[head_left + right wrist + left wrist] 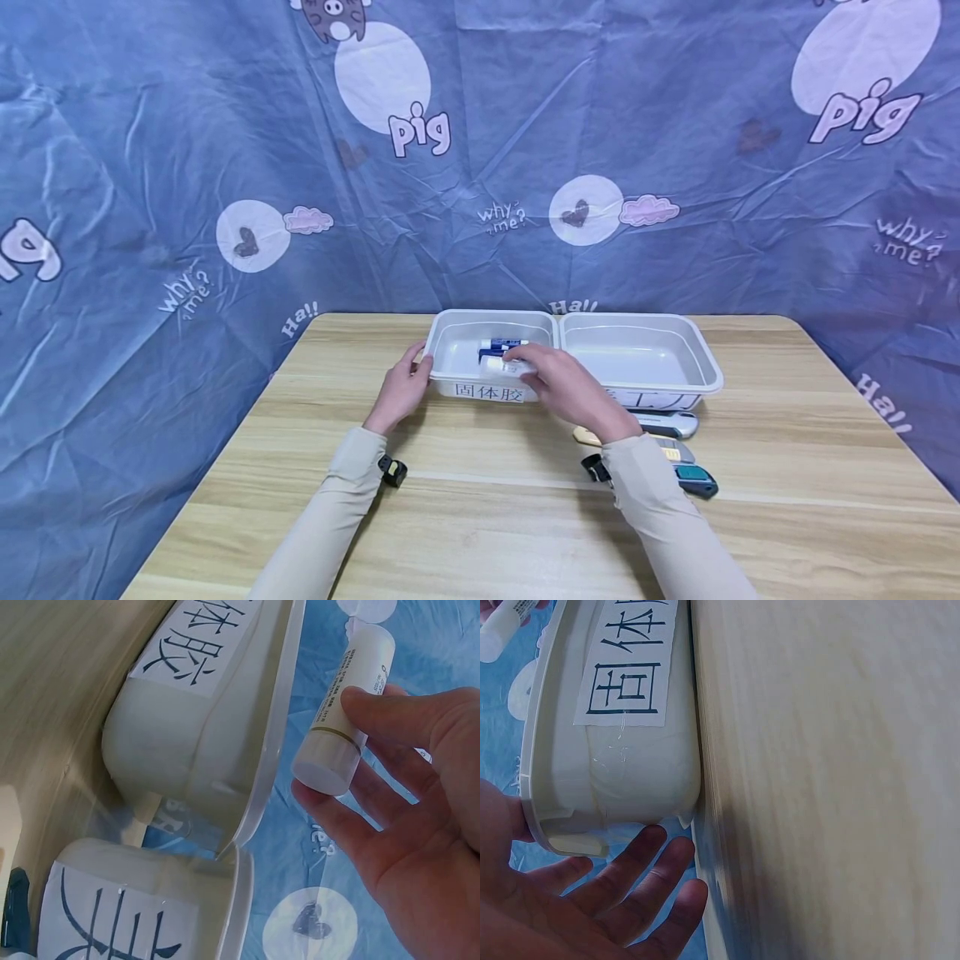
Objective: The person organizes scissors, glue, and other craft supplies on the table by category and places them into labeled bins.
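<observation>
The table (480,525) was pale matt wood; on it, the bins (637,354) looked glossy white plastic, paper-labelled; behind it hung creased cloth (150,167).

even, bright light fell from above; the arms cast only soft shadows on the table (480,517). the head view bowed outward at its edges. in the left wrist view the tabletop beside the white tray (622,772) was streaked with blur.
</observation>
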Motion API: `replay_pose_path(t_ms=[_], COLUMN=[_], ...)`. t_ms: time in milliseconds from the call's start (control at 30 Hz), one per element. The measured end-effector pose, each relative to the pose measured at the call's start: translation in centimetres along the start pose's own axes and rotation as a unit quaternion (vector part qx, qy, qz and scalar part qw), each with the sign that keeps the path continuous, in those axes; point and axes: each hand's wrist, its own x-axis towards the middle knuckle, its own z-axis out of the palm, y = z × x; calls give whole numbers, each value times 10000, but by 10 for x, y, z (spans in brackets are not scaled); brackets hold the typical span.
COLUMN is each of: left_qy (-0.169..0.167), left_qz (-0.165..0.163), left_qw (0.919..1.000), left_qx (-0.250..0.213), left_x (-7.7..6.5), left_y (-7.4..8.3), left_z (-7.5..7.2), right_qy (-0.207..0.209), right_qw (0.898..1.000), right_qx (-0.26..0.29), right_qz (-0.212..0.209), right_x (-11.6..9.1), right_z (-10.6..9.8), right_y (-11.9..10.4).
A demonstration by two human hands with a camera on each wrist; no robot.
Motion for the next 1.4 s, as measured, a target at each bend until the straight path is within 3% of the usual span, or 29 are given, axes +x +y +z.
replay_pose_path(t_ms=[567,1400], left_qy=[-17,-29], left_qz=[-19,-15], left_qw=[10000,10000], left_qx=[-32,5], left_x=[-1,0], left_y=[1,0], left_z=[0,0], right_qy=[32,66], right_qw=[9999,9999], right_qx=[75,43], right_qz=[96,70], right_x=[-1,-1], right_z=[4,5], right_y=[14,15])
